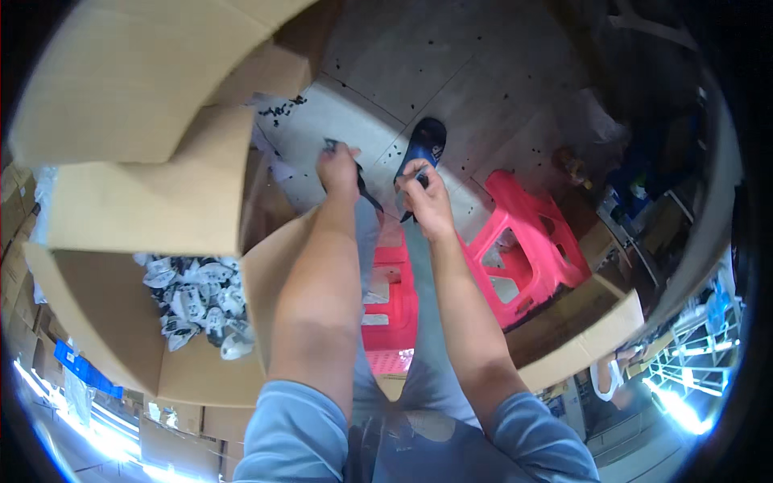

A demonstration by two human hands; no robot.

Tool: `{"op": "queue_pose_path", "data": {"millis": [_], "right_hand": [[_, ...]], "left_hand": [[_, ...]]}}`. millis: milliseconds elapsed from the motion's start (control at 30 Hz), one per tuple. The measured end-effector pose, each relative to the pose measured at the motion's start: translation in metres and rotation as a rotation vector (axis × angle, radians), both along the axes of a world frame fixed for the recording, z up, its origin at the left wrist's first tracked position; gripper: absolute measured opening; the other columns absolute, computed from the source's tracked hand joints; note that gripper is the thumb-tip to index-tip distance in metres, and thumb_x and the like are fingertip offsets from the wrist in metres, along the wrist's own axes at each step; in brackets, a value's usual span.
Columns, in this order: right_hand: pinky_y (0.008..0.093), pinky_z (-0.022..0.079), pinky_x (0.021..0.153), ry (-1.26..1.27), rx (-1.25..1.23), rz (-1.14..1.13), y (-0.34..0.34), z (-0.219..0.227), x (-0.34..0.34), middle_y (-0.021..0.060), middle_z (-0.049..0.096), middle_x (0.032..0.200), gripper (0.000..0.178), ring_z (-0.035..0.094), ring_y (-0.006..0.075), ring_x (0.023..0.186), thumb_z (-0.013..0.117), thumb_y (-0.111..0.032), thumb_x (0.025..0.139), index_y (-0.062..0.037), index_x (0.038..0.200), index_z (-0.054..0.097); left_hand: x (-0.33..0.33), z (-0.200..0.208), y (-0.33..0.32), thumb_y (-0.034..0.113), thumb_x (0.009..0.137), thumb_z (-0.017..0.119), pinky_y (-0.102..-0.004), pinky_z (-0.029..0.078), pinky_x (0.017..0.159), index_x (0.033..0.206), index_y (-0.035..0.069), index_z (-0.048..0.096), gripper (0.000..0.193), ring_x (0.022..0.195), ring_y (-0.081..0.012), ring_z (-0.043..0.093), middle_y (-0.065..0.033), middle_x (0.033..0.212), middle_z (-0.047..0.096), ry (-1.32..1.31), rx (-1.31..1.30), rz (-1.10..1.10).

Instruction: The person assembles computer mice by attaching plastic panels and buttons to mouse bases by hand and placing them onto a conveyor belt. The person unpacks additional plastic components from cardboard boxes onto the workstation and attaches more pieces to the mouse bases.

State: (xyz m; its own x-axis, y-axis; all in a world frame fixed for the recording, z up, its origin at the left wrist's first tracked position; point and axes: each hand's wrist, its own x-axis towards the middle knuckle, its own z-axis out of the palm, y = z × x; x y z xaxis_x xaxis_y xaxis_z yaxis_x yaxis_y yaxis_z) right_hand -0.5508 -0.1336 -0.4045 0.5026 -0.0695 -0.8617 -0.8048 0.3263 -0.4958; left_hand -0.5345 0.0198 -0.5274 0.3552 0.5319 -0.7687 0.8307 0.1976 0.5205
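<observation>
Black bit [330,146] pinched by left hand [340,169], left of shoe [427,137]; right hand [427,197] by shoe, fingers closed on dark bit [422,179]. Likely mid-handling; next move needs steady pinch.

First dark part [331,146]: small, held at the fingertips of the left grip [339,167], one end projecting past the fingers. Second dark part [422,178]: small, pinched between thumb and fingers of the right grip [428,201], mostly covered. Parts well apart; exact shapes indiscernible.
</observation>
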Motion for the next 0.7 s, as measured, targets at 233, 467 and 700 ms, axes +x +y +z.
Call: {"op": "queue_pose_path", "data": {"millis": [233,467,700], "right_hand": [[0.0224,0.040,0.070,-0.102,-0.113,0.175,-0.039,0.022,-0.021,-0.0012,0.055,0.086,0.015,0.051,0.0068,0.079,0.064,0.001,0.082,-0.0062,0.092,0.055],[0.0244,0.037,0.062,-0.123,0.009,-0.022,-0.076,0.041,-0.017,0.0020,0.055,0.080,0.022,0.048,0.0094,0.067,0.067,0.006,0.074,-0.0027,0.092,0.057],[0.0240,0.040,0.068,0.017,-0.190,0.081,-0.094,0.032,-0.017,0.0017,0.059,0.084,0.021,0.051,0.0077,0.072,0.068,-0.001,0.076,-0.0023,0.096,0.061]], "left_hand": [[0.044,-0.174,0.090,0.018,0.087,0.055,-0.0373,0.048,0.071,0.100,0.000,0.064,0.023,0.077,-0.0212,0.061,-0.0114,0.095,0.068,0.036,0.060,-0.092],[0.051,-0.236,0.147,0.049,0.085,0.071,-0.0414,0.049,0.104,0.127,-0.003,0.061,0.067,0.123,-0.0346,0.062,-0.0219,0.126,0.067,0.028,0.772,-0.593],[0.083,-0.223,0.118,0.056,0.079,0.079,-0.0442,0.053,0.094,0.115,-0.002,0.065,0.070,0.106,-0.0380,0.070,-0.0240,0.116,0.071,0.236,0.774,-0.795]]}}
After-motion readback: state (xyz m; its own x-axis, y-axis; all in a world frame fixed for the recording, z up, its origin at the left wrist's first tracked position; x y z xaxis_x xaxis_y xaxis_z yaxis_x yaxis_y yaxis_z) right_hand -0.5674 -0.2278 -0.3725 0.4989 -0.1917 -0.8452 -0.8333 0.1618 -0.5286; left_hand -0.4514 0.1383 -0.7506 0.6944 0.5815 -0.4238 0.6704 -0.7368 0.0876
